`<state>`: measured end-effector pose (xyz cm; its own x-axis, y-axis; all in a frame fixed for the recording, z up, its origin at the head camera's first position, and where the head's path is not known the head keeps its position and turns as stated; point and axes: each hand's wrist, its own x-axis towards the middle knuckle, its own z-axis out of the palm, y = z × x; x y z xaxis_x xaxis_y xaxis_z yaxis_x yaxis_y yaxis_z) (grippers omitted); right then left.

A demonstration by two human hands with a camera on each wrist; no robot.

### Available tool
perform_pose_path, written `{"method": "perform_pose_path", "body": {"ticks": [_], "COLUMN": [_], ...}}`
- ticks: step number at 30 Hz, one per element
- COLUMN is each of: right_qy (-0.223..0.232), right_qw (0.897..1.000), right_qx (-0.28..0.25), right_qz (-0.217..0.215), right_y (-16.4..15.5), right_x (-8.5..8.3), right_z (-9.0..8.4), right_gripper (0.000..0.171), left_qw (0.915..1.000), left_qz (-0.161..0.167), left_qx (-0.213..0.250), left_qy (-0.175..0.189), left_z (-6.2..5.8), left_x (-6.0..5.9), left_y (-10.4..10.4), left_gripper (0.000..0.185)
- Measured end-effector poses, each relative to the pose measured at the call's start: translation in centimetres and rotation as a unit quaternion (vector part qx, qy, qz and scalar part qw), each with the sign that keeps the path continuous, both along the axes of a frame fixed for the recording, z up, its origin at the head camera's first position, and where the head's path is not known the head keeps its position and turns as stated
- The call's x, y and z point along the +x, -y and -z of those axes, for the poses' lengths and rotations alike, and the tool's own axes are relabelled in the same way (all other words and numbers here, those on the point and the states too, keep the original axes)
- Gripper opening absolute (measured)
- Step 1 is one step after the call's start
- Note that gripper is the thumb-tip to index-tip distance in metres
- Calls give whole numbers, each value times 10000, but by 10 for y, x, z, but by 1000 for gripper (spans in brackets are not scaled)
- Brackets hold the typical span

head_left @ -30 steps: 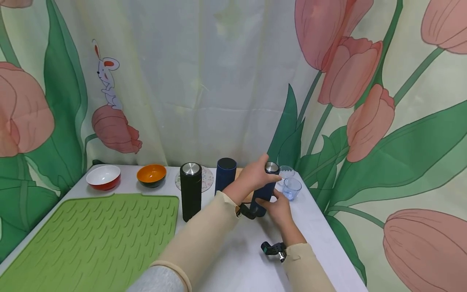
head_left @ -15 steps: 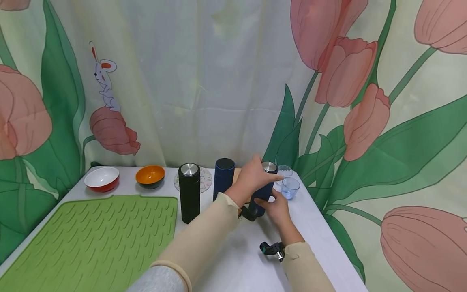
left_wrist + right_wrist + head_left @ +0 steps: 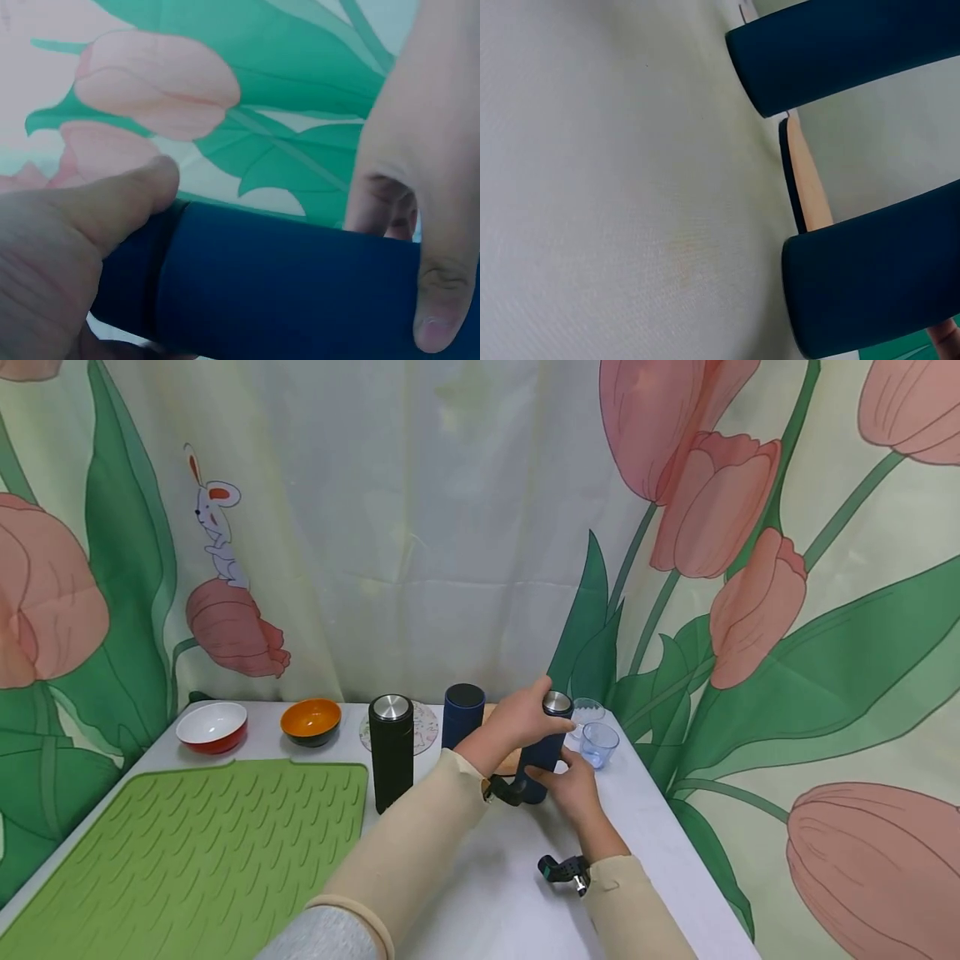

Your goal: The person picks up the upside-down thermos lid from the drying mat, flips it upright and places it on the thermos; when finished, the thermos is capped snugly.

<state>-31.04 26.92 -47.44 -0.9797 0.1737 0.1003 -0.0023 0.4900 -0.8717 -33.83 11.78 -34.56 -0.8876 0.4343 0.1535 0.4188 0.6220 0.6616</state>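
Both hands are on a dark blue thermos that stands on the right part of the table, its lid topped with a silver disc. My left hand grips the lid end; in the left wrist view its thumb lies across the seam below the lid. Lower down, my right hand grips the body, thumb on the near side. The right wrist view shows the base of this thermos, with a fingertip under it. A second blue thermos and a black thermos stand to the left.
A ridged green mat covers the left of the table. Behind it sit a red-and-white bowl and an orange bowl. A patterned round mat lies behind the black thermos. A blue glass stands right of my hands, near the edge.
The raised finger of my left hand swung slightly left, then came back toward the lid. The right hand keeps its hold, and the thermos stays in place.
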Motion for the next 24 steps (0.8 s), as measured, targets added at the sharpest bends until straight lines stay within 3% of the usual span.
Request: {"method": "perform_pose_path", "body": {"ticks": [4, 7, 9, 12, 15, 17, 19, 21, 24], "right_qy": [-1, 74, 147, 264, 250, 360, 515, 955, 1770], "right_qw": [10000, 9998, 9997, 9995, 9993, 9988, 9972, 9902, 9596], "right_qx": [-60, -178, -172, -104, -39, 21, 375, 935, 2181], "right_qz": [24, 62, 115, 151, 269, 332, 389, 392, 171], "right_y": [0, 3, 4, 6, 3, -1, -6, -9, -13], "right_x": [-3, -3, -3, -3, -4, -2, 1, 8, 27], "right_z": [0, 3, 6, 10, 13, 14, 14, 11, 3], "right_gripper": [69, 69, 70, 75, 80, 84, 86, 87, 84], "left_qw": [9996, 9991, 9993, 9994, 9966, 9921, 9853, 9785, 9735], "left_qz": [39, -99, -115, 73, 461, 695, 861, 881, 666], "left_qx": [212, 308, 219, -223, -676, -1023, -1349, -1621, -1917], "left_qy": [193, 265, 280, 269, 91, -203, -606, -922, -1051], "left_z": [1, 13, 24, 40, 55, 63, 71, 78, 88], "left_x": [-6, 1, 15, 51, 88, 104, 113, 117, 117], "left_y": [1, 2, 8, 27, 51, 67, 84, 102, 129], "left_gripper": [58, 76, 95, 114, 103, 89, 77, 71, 70]}}
